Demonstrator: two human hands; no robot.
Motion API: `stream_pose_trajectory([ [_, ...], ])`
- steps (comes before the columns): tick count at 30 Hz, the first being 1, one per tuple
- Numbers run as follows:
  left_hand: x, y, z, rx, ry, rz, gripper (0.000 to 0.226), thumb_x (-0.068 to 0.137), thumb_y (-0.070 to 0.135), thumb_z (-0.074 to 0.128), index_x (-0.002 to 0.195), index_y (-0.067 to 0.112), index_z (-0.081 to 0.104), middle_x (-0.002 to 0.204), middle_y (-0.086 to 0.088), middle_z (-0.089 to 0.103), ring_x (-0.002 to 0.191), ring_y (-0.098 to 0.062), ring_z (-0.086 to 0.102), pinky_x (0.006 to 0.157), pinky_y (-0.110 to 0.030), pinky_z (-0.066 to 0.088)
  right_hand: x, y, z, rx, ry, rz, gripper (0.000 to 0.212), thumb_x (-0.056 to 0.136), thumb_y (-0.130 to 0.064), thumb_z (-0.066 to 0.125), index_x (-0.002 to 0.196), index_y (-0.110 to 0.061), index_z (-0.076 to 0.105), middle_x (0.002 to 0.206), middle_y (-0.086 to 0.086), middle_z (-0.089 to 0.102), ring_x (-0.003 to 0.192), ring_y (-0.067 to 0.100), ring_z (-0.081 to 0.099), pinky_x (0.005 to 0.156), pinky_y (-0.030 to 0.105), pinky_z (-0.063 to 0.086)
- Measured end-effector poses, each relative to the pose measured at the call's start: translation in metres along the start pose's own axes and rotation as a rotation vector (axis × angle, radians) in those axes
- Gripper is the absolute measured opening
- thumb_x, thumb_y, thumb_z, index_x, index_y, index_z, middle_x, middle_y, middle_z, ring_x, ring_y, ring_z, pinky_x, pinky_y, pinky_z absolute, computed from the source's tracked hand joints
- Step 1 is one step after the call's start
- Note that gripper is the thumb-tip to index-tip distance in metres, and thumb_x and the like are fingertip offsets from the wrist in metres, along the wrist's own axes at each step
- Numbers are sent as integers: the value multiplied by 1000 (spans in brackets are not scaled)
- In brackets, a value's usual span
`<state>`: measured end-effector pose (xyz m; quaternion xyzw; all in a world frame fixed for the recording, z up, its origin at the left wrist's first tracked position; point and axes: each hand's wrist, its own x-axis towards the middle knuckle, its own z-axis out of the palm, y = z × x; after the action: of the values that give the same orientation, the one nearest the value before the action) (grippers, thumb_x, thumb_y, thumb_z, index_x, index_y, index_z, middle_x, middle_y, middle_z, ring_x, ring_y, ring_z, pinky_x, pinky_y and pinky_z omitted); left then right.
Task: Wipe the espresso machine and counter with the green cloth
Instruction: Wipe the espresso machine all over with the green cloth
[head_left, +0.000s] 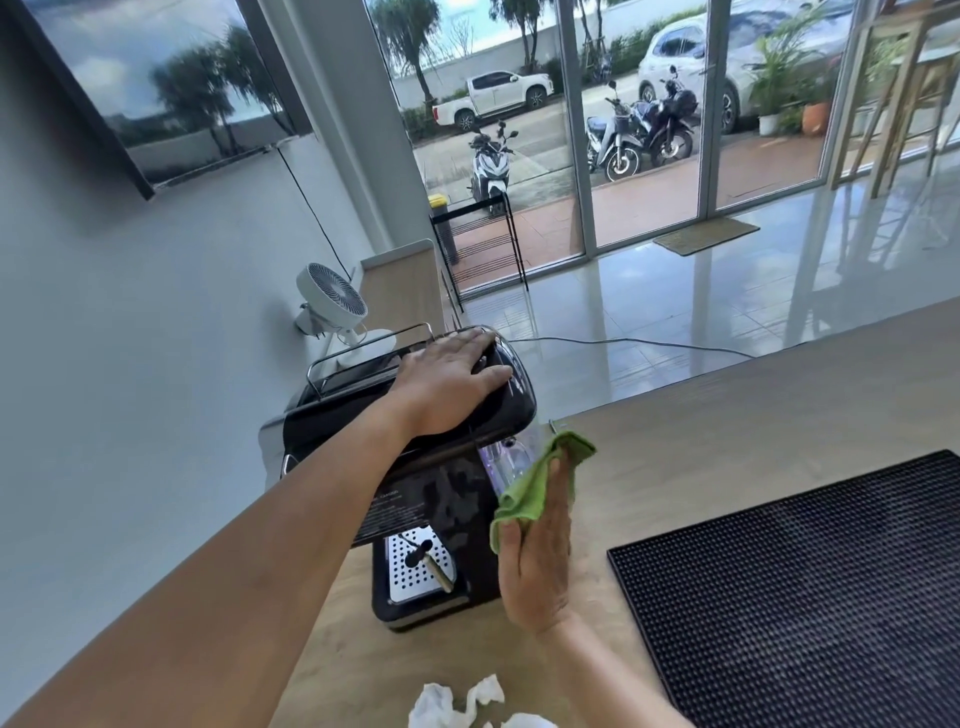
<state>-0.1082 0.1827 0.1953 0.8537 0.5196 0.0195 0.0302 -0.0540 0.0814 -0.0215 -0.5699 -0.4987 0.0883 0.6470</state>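
A black espresso machine (447, 499) stands on the wooden counter (727, 415), its perforated drip tray facing me. My left hand (452, 382) lies flat on the machine's glossy top, fingers spread, holding nothing. My right hand (537, 551) presses a crumpled green cloth (535, 483) against the machine's right side, near the clear water tank. The palm side of that hand is hidden.
A black rubber bar mat (800, 587) covers the counter to the right. Crumpled white tissues (457, 701) lie at the near edge. A white fan (332, 306) stands behind the machine by the wall. A cable (623, 340) runs across the tiled floor beyond.
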Motion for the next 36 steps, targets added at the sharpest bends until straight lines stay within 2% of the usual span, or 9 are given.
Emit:
stream_pose_trajectory([
  [6, -5, 3, -3, 11, -5, -6, 64, 93, 62, 28, 151, 37, 16, 159, 15, 12, 147, -7, 8, 117, -43, 9, 41, -32, -13, 390, -38, 227, 47, 102, -38, 25, 148, -34, 29, 152, -6, 41, 142, 10, 34, 117, 39, 29],
  [8, -5, 4, -3, 10, -4, -11, 63, 93, 62, 28, 150, 38, 16, 159, 16, 13, 147, -7, 9, 116, -42, 9, 83, -35, -16, 548, -118, 310, 46, 104, -33, 21, 143, -26, 44, 142, -3, 54, 134, 9, 45, 113, 32, 34],
  [10, -5, 4, -3, 10, 2, -12, 62, 93, 62, 28, 150, 39, 16, 159, 16, 14, 147, -7, 10, 115, -42, 9, 112, -21, -17, 667, -241, 436, 49, 105, -35, 22, 138, -16, 52, 136, 4, 60, 129, 15, 52, 112, 37, 36],
  [13, -5, 4, -2, 5, -1, -13, 63, 93, 62, 28, 150, 39, 16, 159, 17, 14, 147, -7, 10, 115, -42, 9, 105, 16, -12, 646, -423, 700, 56, 100, -58, 23, 142, -30, 47, 143, -5, 51, 110, 6, 57, 101, 35, 39],
  [17, -5, 4, -1, 20, -2, -15, 64, 92, 63, 27, 150, 39, 15, 159, 16, 13, 147, -8, 10, 115, -44, 10, 62, 28, -22, 588, -325, 1025, 54, 94, -60, 35, 125, -24, 63, 119, 4, 67, 97, 21, 67, 87, 43, 56],
  [22, -5, 4, -1, 28, 1, -14, 64, 92, 64, 25, 150, 39, 14, 159, 16, 13, 147, -8, 9, 118, -47, 9, 93, -30, -35, 757, -368, 847, 44, 102, -46, 33, 121, -24, 66, 116, 2, 72, 110, 21, 65, 98, 42, 50],
  [28, -6, 5, -2, 20, -2, -11, 64, 93, 63, 24, 151, 38, 14, 159, 17, 12, 147, -6, 7, 117, -42, 9, 156, -25, -19, 726, -477, 805, 43, 104, -38, 33, 99, -18, 71, 90, 5, 76, 78, 13, 73, 63, 25, 55],
  [33, -8, 4, -4, -6, -8, -8, 62, 94, 61, 24, 150, 39, 14, 159, 17, 11, 147, -5, 6, 118, -43, 8, 110, 18, -11, 603, -430, 1050, 55, 93, -60, 34, 116, -21, 66, 116, 7, 70, 105, 23, 65, 98, 43, 50],
  [36, -10, 6, -7, -58, -12, -8, 54, 98, 52, 22, 150, 39, 16, 159, 19, 11, 147, -3, 5, 118, -39, 6, 86, 15, -23, 633, -370, 1110, 51, 90, -58, 38, 112, -23, 68, 112, 14, 71, 103, 35, 67, 92, 53, 53],
])
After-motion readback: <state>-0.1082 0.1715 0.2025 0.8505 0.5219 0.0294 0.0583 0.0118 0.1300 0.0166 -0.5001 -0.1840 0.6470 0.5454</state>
